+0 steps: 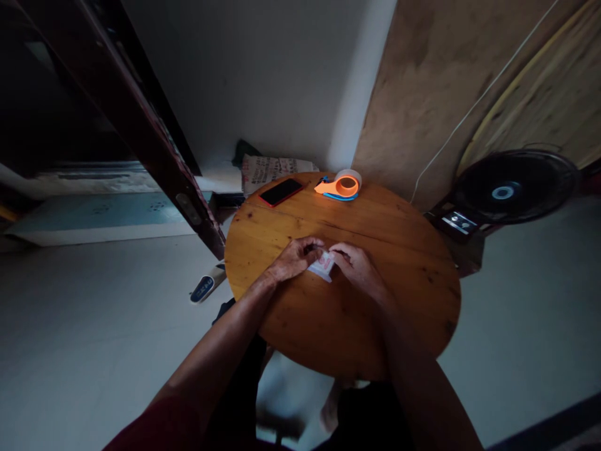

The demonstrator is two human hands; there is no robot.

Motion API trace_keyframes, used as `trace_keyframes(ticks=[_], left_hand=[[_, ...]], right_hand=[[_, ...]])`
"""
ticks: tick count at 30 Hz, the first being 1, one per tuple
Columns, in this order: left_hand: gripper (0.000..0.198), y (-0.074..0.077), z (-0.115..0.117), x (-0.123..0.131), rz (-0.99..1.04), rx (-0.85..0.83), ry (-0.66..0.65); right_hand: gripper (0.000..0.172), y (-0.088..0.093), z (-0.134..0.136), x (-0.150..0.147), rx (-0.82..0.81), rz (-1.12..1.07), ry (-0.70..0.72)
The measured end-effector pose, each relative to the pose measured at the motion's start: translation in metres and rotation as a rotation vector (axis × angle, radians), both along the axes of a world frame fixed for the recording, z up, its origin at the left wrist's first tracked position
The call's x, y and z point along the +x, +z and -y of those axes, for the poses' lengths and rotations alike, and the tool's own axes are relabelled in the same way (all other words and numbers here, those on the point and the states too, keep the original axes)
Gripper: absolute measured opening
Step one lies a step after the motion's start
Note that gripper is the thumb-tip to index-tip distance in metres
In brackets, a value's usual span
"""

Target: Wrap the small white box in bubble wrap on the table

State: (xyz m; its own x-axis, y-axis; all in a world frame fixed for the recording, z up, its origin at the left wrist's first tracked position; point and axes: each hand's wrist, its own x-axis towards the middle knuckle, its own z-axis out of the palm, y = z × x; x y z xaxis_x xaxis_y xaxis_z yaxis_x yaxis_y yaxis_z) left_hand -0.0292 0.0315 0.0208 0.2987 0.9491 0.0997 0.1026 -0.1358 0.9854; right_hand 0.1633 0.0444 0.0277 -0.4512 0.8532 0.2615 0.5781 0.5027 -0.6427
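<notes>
A small whitish packet with red print [323, 265] lies between my hands over the middle of the round wooden table [291, 326]. My left hand [295, 258] is closed, its thumb and fingers pinching the packet's upper left side. At the upper right corner of the same packet, the fingers of my right hand [355, 266] are pressed together on its edge. The packet's lower end sticks out toward me, flat and pale. What the fingertips cover at its top edge is hidden.
Beyond my hands, near the table's far edge, are a dark phone with a red rim [280, 192] and an orange tape dispenser [345, 186]. A black fan [516, 188] stands to the right. A shoe [205, 288] is on the floor at left, near a door edge [188, 210].
</notes>
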Motion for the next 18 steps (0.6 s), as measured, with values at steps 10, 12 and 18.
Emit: trace_keyframes(ticks=[10, 12, 18], left_hand=[[0.031, -0.0039, -0.0003, 0.0017, 0.049, 0.066, -0.072], [0.030, -0.0034, -0.0003, 0.0017, 0.033, 0.062, -0.069], [0.032, -0.0020, 0.0011, 0.0008, -0.075, 0.060, -0.049]], right_hand=[[0.014, 0.0037, 0.0043, -0.0017, 0.094, -0.042, 0.081], [0.015, 0.0039, 0.0042, -0.0013, 0.087, -0.035, 0.081], [0.018, 0.0054, 0.0048, 0.0007, 0.049, 0.048, 0.095]])
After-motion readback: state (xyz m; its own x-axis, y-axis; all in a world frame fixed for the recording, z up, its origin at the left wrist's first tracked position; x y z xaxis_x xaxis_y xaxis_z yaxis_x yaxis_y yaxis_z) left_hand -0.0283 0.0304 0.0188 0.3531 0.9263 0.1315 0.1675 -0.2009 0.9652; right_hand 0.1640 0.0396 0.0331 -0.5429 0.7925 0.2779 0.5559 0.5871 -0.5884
